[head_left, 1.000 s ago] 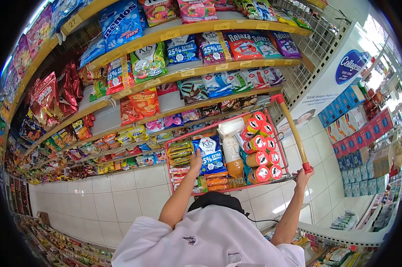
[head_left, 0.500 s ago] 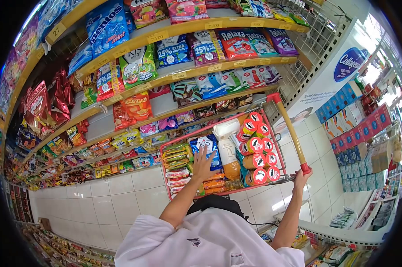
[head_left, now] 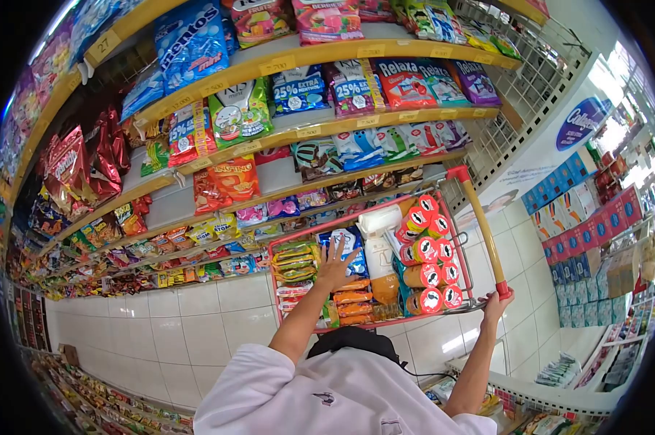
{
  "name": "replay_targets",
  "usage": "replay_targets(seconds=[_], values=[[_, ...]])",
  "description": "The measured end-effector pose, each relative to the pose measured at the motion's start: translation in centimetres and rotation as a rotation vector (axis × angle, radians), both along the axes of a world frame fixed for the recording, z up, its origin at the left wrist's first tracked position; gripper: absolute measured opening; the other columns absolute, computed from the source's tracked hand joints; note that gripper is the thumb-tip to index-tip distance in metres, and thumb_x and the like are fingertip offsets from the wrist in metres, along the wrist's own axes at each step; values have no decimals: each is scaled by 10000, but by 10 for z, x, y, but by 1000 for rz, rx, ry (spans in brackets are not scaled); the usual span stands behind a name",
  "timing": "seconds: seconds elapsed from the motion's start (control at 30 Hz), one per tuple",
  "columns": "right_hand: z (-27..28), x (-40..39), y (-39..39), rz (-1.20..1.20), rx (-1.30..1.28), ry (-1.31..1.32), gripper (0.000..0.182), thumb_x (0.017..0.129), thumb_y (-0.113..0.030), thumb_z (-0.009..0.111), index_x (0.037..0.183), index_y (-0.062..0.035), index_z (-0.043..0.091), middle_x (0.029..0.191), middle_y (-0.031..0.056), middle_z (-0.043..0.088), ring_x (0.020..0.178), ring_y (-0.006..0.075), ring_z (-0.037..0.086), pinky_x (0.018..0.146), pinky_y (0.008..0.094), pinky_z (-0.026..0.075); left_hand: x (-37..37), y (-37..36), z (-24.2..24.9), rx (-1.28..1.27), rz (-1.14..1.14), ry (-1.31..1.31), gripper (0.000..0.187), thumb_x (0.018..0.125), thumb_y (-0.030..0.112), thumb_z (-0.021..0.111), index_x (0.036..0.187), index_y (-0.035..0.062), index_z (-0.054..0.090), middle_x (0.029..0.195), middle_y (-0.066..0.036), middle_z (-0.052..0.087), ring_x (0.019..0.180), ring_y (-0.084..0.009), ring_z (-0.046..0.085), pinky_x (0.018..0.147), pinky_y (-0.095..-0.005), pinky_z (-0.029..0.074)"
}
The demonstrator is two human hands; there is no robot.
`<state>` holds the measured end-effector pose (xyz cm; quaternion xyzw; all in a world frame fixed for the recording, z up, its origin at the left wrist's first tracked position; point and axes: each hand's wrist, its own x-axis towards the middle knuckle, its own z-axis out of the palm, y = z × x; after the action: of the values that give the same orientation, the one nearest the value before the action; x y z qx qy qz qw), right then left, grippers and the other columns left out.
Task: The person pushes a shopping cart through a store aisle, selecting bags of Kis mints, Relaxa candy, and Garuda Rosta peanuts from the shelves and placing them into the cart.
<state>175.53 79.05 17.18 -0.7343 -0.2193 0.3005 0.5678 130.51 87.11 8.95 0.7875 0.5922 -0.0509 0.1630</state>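
My left hand (head_left: 333, 271) is open, its fingers spread over a blue KIS candy bag (head_left: 355, 262) in the shopping cart (head_left: 274, 286). Yellow-green packets (head_left: 295, 262) lie to its left and orange packets (head_left: 353, 299) just below it. My right hand (head_left: 496, 307) is closed around the red-capped near end of the cart handle (head_left: 485, 235). Red-lidded Pringles cans (head_left: 430, 276) are stacked toward the handle side. Between them and the candy bag stand a bottle (head_left: 382, 264) with amber contents and a white pack (head_left: 380, 219).
Candy shelves (head_left: 320, 129) curve along the far side of the cart, stocked with bags. A white wire rack (head_left: 512, 80) ends them at the right. Beyond the handle are stacked boxes (head_left: 588, 232). Tiled floor (head_left: 153, 333) stretches left; another stocked shelf (head_left: 95, 395) lies at lower left.
The view has shifted a little, so shelves and cart appear slightly right and lower. My left hand stays spread over the blue candy bag, and my right hand keeps its hold.
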Motion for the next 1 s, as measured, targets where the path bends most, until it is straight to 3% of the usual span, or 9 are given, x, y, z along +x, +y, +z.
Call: replay_targets(seconds=[0.03, 0.13, 0.2, 0.27, 0.37, 0.57, 0.73, 0.97, 1.0], values=[[-1, 0, 1, -7, 0, -6, 564, 865, -29, 415, 1381, -136, 214, 934, 144, 487, 639, 213, 566, 566, 333, 547, 1, 0, 20, -111, -1, 9, 832, 862, 656, 512, 1522, 395, 79, 1591, -143, -100, 1442, -412, -135, 1152, -576, -38], [-6, 0, 1, -23, 34, -13, 536, 885, -60, 416, 1376, -149, 219, 889, 125, 502, 573, 214, 582, 511, 320, 522, -2, -3, 35, 196, 20, -71, 699, 864, 543, 602, 1465, 272, 369, 1536, -221, 236, 1417, -425, 207, 1129, -560, 202], [-15, 4, 2, -36, 70, -21, 524, 897, -84, 419, 1377, -153, 222, 873, 118, 513, 543, 216, 593, 479, 311, 498, -11, 24, 45, 349, 163, -598, 389, 844, 339, 688, 1155, 110, 644, 1178, -200, 619, 1102, -370, 577, 923, -467, 462], [-24, 10, 5, -38, 86, -30, 524, 899, -86, 419, 1379, -152, 221, 880, 119, 514, 546, 217, 595, 483, 309, 496, -16, 41, 131, 683, 213, -845, 113, 809, 143, 694, 838, 39, 663, 827, -115, 675, 778, -313, 632, 716, -401, 513], [-24, 12, 1, -36, 77, -32, 527, 900, -89, 421, 1383, -150, 219, 893, 124, 513, 551, 220, 599, 494, 303, 493, -40, 87, 230, 1014, 217, -870, 75, 814, 98, 671, 795, 38, 630, 819, -105, 662, 781, -303, 622, 725, -398, 495], [-11, 2, 3, -39, 99, 2, 542, 885, -64, 415, 1384, -134, 214, 939, 133, 497, 596, 212, 587, 535, 306, 512, -81, 198, 316, 887, 299, -546, 565, 828, 275, 700, 1260, -4, 467, 1204, -289, 537, 1093, -428, 526, 902, -467, 443], [3, -11, 4, -62, 134, 16, 562, 857, -14, 408, 1373, -128, 218, 980, 143, 476, 644, 208, 572, 547, 308, 530, -111, 278, 294, 457, 708, -321, 1058, 802, 351, 744, 1489, -18, 29, 1379, -343, 403, 1273, -444, 439, 1048, -443, 399], [-9, 0, 3, -35, 111, 52, 567, 845, 17, 402, 1364, -128, 226, 1033, 157, 454, 626, 222, 587, 525, 305, 520, -100, 271, 319, 485, 840, -234, 1278, 613, 384, 883, 1434, -123, 46, 1340, -286, 485, 1150, -324, 587, 938, -353, 505], [-16, 4, 4, -44, 134, 47, 569, 839, 20, 409, 1359, -128, 229, 1039, 159, 461, 601, 227, 594, 519, 303, 513, -109, 285, 309, 522, 847, -197, 1186, 573, 394, 899, 1399, -135, 233, 1250, -255, 575, 1124, -315, 605, 930, -342, 505]])
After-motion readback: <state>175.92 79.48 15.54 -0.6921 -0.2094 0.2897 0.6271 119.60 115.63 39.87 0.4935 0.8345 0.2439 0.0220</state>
